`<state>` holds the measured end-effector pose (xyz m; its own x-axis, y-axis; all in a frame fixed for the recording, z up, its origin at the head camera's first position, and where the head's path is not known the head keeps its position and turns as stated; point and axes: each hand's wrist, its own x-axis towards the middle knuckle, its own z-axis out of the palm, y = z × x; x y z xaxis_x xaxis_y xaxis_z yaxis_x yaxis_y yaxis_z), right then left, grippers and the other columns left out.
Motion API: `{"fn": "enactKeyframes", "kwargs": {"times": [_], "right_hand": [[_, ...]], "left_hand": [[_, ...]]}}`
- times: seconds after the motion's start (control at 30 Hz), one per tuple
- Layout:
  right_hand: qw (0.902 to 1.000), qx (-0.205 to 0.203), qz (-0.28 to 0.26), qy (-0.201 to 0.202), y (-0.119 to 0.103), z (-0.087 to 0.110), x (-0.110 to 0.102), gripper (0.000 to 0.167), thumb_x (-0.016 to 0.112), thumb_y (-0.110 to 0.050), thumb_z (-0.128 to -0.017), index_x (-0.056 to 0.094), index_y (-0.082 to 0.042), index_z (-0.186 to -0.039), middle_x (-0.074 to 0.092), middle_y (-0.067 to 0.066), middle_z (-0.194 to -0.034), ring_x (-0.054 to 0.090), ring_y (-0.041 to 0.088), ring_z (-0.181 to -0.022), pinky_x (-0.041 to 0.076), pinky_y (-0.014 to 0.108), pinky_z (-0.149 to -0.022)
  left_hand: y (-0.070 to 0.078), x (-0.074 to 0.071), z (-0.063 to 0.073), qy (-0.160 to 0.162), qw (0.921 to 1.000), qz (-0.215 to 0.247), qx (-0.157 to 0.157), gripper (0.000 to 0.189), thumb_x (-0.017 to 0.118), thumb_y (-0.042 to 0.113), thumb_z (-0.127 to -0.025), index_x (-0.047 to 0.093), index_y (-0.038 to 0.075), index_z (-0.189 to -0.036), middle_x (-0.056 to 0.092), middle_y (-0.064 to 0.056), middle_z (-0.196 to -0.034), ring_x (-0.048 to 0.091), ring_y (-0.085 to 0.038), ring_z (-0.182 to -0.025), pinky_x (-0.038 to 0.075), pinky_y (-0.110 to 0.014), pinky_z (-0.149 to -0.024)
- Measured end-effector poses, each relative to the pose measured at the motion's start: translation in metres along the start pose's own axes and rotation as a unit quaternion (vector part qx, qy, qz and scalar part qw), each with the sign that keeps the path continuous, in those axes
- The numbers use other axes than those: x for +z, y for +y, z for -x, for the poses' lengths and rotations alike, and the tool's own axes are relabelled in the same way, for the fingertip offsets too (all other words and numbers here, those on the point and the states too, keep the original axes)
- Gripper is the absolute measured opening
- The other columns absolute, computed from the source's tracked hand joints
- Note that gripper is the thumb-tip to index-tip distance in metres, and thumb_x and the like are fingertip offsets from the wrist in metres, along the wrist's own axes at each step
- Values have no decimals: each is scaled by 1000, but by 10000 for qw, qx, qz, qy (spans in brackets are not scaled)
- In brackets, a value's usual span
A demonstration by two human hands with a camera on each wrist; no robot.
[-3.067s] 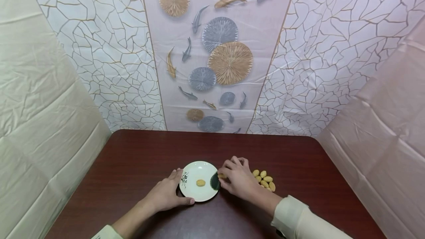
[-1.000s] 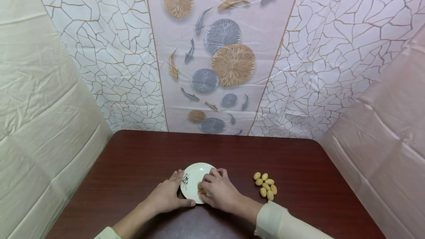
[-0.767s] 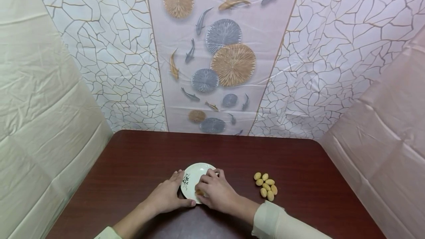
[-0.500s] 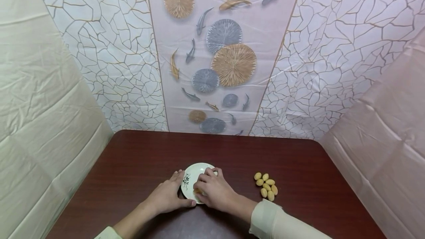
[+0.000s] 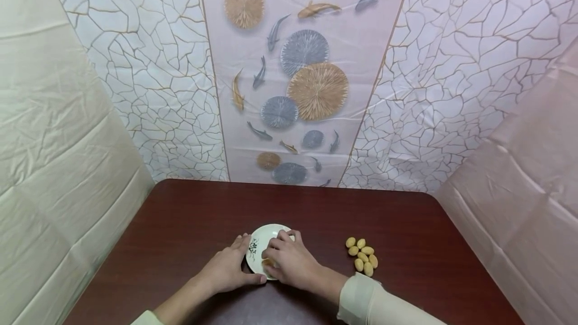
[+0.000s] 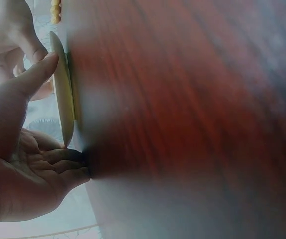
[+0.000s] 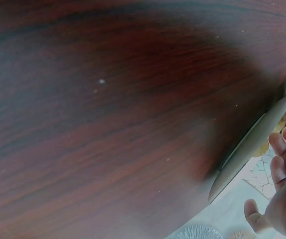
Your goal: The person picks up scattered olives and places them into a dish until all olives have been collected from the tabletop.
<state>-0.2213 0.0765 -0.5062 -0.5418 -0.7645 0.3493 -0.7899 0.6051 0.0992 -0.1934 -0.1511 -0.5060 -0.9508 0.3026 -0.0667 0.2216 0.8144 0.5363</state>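
A small white plate [image 5: 271, 232], with a dark floral print at its left side, sits on the table. My left hand [image 5: 228, 267] holds its rim, thumb at the front edge and fingers along the left side; the left wrist view shows the thumb [image 6: 41, 74] touching the plate's edge. Over the plate's right part, my right hand [image 5: 293, 262] pinches a yellow, olive-like oval fruit [image 5: 268, 263] low against the plate. A second yellow fruit [image 7: 262, 149] lies beside the fingertips in the right wrist view. My right hand covers the plate's dark green patch.
A loose cluster of several yellow oval fruits [image 5: 363, 255] lies on the dark red-brown table [image 5: 203, 209], right of the plate. Patterned cloth [image 5: 316, 89] hangs behind the table, and plain beige cloth [image 5: 519, 164] hangs at both sides.
My right hand has carried a fruit from the plate's right rim leftward over its middle, uncovering the cluster. In the last second it slid slightly left. My left hand keeps its hold on the rim.
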Motion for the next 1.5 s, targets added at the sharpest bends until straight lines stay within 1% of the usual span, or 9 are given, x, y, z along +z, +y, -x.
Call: {"fn": "enactKeyframes", "kwargs": {"times": [0.2,0.37,0.53,0.67,0.8,0.97,1.2,1.4,1.5], "right_hand": [[9998,28,105,136,3,2,-6,19,85,-39,-97,81,-28,-112,73,-12,-104,60,14,-106,53,52,-100],[9996,166,-225,24,8,7,-16,20,85,-39,-97,80,-26,-111,72,-10,-106,59,16,-108,51,54,-102],[9981,369,-444,-211,16,16,-25,22,83,-37,-98,80,-24,-116,71,-9,-109,57,14,-105,50,57,-104],[9969,520,-567,-170,22,24,-30,24,82,-35,-99,81,-22,-119,70,-8,-109,55,13,-103,49,59,-103],[9957,625,-686,-62,28,34,-34,24,84,-33,-97,81,-20,-116,69,-7,-107,54,15,-102,48,61,-102],[9931,804,-852,-63,35,46,-39,20,85,-32,-97,81,-20,-113,68,-7,-107,53,14,-102,47,62,-103],[9936,893,-661,194,44,57,-42,24,89,-31,-92,82,-18,-112,70,-6,-105,55,16,-100,49,61,-98],[9920,1150,-508,129,55,69,-45,24,88,-32,-93,82,-19,-112,71,-6,-106,57,16,-101,50,62,-99],[9916,1218,-380,212,61,76,-48,24,89,-33,-92,82,-21,-112,72,-7,-107,57,15,-102,50,62,-98]], "left_hand": [[-1,1,-1,5,10000,-25,22,130,89,72,-80,35,-6,-169,40,-33,-173,42,-51,-160,43,-74,-121],[-1,0,-1,-50,10000,-52,7,130,88,72,-80,35,-6,-169,39,-33,-173,42,-50,-161,43,-74,-121],[-1,1,-1,-79,9999,-62,10,129,89,71,-81,35,-7,-169,39,-34,-172,43,-51,-160,44,-74,-121],[-1,1,-1,-90,9999,-48,13,128,89,70,-82,35,-6,-169,40,-34,-172,43,-51,-160,44,-74,-120],[-1,1,-1,-96,9999,-45,20,128,89,69,-82,35,-6,-169,40,-34,-172,42,-50,-161,44,-73,-120],[1,0,1,-66,10000,-7,52,127,91,66,-81,36,-8,-168,40,-35,-171,43,-51,-160,44,-74,-120],[-2,0,1,-3,10000,-12,85,127,91,65,-81,36,-9,-168,41,-36,-171,45,-53,-158,44,-74,-120],[-4,2,0,-15,10000,-48,82,128,91,67,-80,35,-8,-168,41,-35,-171,44,-51,-159,44,-73,-120],[-5,3,-1,-56,10000,-25,76,129,91,68,-80,35,-8,-169,40,-34,-172,43,-51,-160,44,-73,-120]]}}
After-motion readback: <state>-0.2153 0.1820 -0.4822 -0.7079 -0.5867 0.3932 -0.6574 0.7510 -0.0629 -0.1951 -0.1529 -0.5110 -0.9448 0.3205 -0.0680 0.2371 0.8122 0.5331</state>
